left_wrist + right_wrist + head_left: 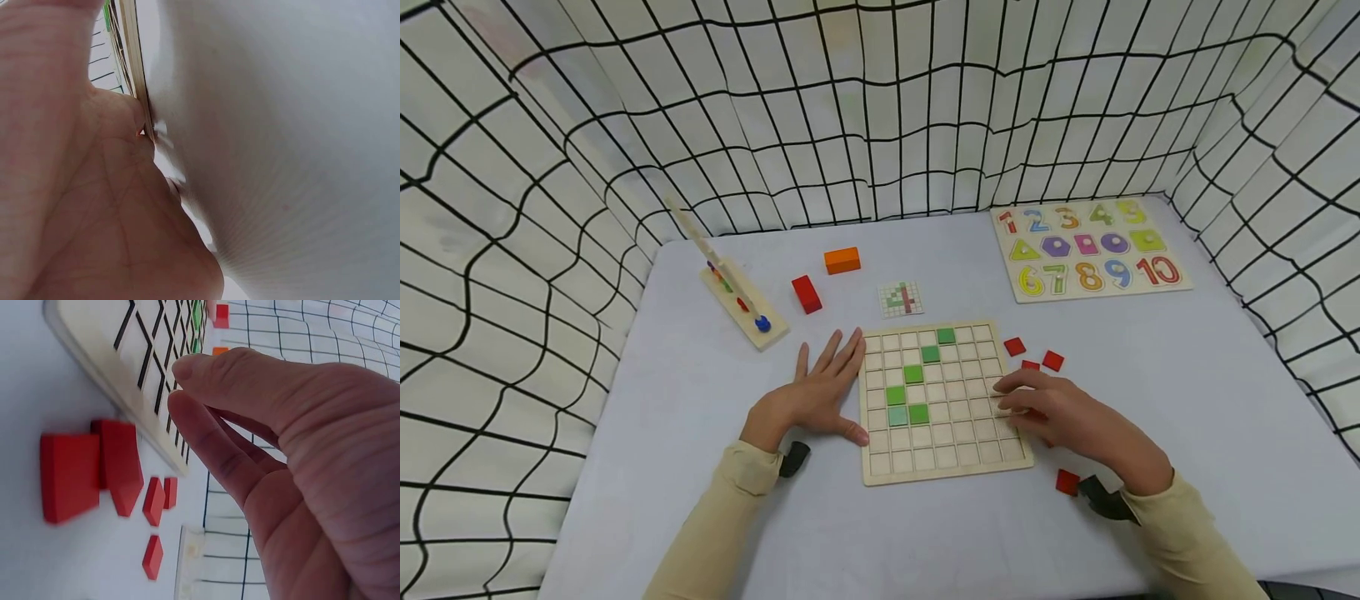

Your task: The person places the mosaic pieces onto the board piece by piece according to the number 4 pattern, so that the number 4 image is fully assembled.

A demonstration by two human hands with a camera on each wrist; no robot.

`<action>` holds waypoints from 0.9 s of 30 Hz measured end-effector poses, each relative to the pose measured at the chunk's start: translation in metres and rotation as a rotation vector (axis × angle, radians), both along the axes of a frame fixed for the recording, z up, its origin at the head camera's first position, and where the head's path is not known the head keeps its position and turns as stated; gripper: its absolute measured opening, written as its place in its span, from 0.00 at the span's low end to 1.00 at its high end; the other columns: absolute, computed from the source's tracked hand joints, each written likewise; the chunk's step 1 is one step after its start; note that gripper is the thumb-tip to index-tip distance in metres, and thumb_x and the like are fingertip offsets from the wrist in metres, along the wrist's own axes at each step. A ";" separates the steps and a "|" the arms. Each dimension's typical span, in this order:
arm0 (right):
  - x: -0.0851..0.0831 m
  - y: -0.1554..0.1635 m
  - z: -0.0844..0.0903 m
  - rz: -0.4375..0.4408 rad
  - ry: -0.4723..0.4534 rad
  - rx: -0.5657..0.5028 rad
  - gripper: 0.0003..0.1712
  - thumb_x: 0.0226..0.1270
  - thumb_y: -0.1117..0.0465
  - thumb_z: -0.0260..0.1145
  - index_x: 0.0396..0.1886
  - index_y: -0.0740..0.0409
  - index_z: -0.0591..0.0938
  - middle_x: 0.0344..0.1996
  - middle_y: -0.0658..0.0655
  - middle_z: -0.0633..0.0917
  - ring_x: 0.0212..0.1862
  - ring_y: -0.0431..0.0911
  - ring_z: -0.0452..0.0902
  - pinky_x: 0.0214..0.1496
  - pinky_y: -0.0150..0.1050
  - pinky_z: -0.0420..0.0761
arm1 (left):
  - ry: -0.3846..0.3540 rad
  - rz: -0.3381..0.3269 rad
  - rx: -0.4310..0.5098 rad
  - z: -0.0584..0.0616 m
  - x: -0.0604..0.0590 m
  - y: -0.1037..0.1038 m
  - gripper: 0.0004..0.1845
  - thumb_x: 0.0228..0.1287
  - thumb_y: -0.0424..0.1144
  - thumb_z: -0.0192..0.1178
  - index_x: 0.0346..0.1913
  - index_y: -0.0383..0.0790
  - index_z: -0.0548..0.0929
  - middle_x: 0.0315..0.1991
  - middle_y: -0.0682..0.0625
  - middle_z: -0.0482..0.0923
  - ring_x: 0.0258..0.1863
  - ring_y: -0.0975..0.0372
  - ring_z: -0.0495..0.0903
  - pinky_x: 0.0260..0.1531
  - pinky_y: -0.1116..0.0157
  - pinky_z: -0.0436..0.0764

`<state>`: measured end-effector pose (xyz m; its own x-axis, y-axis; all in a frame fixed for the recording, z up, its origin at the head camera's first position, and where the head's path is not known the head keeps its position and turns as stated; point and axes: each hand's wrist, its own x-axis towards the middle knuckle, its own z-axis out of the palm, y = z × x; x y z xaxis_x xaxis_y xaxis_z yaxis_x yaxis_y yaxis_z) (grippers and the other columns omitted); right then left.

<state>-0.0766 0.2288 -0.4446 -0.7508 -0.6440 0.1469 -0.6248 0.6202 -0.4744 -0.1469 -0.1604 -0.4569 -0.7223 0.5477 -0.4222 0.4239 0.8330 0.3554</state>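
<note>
A wooden grid board lies on the white cloth, with several green tiles set in a slanting line of its squares. My left hand is spread along the board's left edge, fingers straight, thumb at the rim. Over the right edge hovers my right hand; in the right wrist view, its thumb and index fingertips are a little apart with nothing between them. Several loose red tiles lie right of the board, one red tile beyond the hand and another red tile close by it.
A small pattern card lies behind the board. Back left are a red block, an orange block and a wooden stand with coloured beads. A number puzzle sits back right. Black netting surrounds the table.
</note>
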 end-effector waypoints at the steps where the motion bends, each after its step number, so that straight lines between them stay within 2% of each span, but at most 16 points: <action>1: 0.001 0.003 0.001 -0.009 0.004 -0.001 0.15 0.58 0.72 0.81 0.46 0.60 0.92 0.54 0.59 0.89 0.53 0.52 0.88 0.51 0.43 0.92 | 0.000 -0.001 0.000 0.000 0.000 0.000 0.81 0.49 0.70 0.79 0.88 0.42 0.31 0.89 0.49 0.20 0.88 0.45 0.19 0.78 0.27 0.22; 4: 0.003 0.013 0.003 -0.036 0.021 0.004 0.16 0.57 0.72 0.82 0.45 0.59 0.93 0.52 0.58 0.89 0.51 0.50 0.89 0.49 0.42 0.92 | -0.003 -0.001 -0.001 0.001 -0.001 0.000 0.80 0.50 0.70 0.79 0.88 0.42 0.31 0.89 0.49 0.20 0.88 0.45 0.19 0.78 0.28 0.21; 9: 0.008 0.029 0.006 -0.082 0.020 0.009 0.17 0.55 0.72 0.83 0.44 0.56 0.93 0.52 0.57 0.89 0.52 0.52 0.88 0.48 0.43 0.92 | -0.012 -0.003 -0.003 0.002 -0.001 0.000 0.80 0.50 0.70 0.78 0.88 0.42 0.30 0.89 0.49 0.19 0.88 0.46 0.18 0.78 0.28 0.21; 15: 0.011 0.048 0.012 -0.144 -0.002 0.070 0.16 0.55 0.70 0.84 0.44 0.55 0.93 0.51 0.57 0.89 0.52 0.53 0.87 0.49 0.46 0.92 | -0.017 -0.001 0.003 0.003 0.000 0.001 0.80 0.51 0.69 0.79 0.88 0.42 0.30 0.89 0.48 0.20 0.88 0.45 0.19 0.78 0.28 0.21; 23: 0.015 0.071 0.013 -0.161 -0.061 0.136 0.18 0.54 0.68 0.85 0.45 0.54 0.92 0.51 0.55 0.88 0.53 0.53 0.86 0.51 0.48 0.91 | -0.019 -0.005 0.008 0.003 -0.001 0.002 0.80 0.52 0.68 0.79 0.88 0.41 0.30 0.89 0.48 0.20 0.88 0.45 0.18 0.78 0.28 0.21; 27: 0.018 0.079 0.012 -0.184 -0.154 0.178 0.19 0.55 0.65 0.85 0.47 0.51 0.92 0.51 0.53 0.87 0.54 0.52 0.83 0.52 0.47 0.91 | -0.020 -0.007 0.004 0.001 -0.003 0.001 0.80 0.52 0.69 0.79 0.88 0.41 0.30 0.89 0.48 0.19 0.88 0.46 0.18 0.78 0.29 0.20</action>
<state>-0.0590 0.3075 -0.4330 -0.8619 -0.5006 -0.0810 -0.4233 0.7982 -0.4286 -0.1496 -0.1597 -0.4555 -0.7098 0.5544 -0.4344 0.4226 0.8287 0.3670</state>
